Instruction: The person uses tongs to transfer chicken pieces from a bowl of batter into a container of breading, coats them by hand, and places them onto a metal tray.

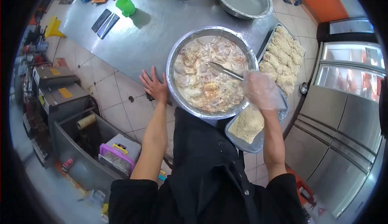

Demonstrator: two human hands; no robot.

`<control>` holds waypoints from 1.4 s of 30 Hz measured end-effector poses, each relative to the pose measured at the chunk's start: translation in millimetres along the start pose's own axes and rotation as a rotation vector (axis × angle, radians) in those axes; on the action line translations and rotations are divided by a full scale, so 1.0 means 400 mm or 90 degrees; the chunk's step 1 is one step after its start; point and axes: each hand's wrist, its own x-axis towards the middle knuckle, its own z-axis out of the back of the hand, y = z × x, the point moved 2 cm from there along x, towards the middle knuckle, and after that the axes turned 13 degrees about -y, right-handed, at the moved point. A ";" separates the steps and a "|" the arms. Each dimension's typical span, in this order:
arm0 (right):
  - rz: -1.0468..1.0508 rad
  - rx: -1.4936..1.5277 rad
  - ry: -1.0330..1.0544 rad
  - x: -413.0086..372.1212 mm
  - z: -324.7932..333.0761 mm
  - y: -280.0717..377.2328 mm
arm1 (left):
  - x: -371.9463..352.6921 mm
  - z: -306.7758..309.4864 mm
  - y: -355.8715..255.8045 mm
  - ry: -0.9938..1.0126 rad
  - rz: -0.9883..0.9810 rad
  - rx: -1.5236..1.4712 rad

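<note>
A large metal bowl (171, 87) holds raw meat pieces (210, 72) in a pale, creamy liquid with orange-brown seasoning on top. My right hand (260, 90), in a clear plastic glove, grips metal tongs (226, 70) over the bowl's right side; their tip reaches the meat. Bare and spread, my left hand (154, 86) rests at the table edge just left of the bowl. Below my right hand is a plastic tub (252, 145) with a heap of pale crumbs (247, 125). Right of the bowl, a tray (264, 42) carries crumb-coated pieces (283, 58).
The steel table (149, 38) holds a green cup (126, 6), a dark phone-like object (106, 23) and a basin of cloudy liquid (243, 0). At right stand steel refrigerators (323, 127). A fryer-like steel unit (87, 143) is at lower left.
</note>
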 end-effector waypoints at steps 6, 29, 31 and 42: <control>0.087 -0.040 -0.028 0.015 0.027 0.014 | 0.006 0.031 -0.015 -0.019 0.012 -0.039; 0.105 0.048 0.015 0.030 0.144 -0.206 | 0.003 0.028 -0.014 -0.015 0.000 -0.026; 0.048 0.076 0.112 0.018 0.232 -0.169 | 0.006 0.021 -0.017 -0.013 0.005 -0.034; -0.058 0.219 0.168 0.003 0.144 -0.300 | -0.011 -0.005 0.011 -0.019 -0.003 -0.022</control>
